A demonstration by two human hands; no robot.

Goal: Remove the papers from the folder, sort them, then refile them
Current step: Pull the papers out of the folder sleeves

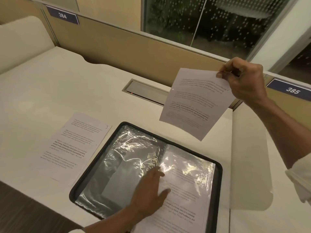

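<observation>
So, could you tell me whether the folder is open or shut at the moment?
Open. The display folder lies spread flat, both halves facing up, with the left hand resting across its spine.

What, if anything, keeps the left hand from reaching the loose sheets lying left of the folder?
Probably nothing, so likely yes. The left hand rests with straight fingers on the folder, holding nothing, and the loose sheets lie flat on the desk just beside it, uncovered.

**Folder open, one sheet aloft**

The black folder [218, 169] lies open flat on the table [50, 91]. Its clear sleeves [131, 158] are crinkled and glaring, and the right one holds a printed page [183, 195]. A loose sheet [193, 105] hangs tilted above the folder's far edge. More printed papers [72, 145] lie stacked just left.
</observation>
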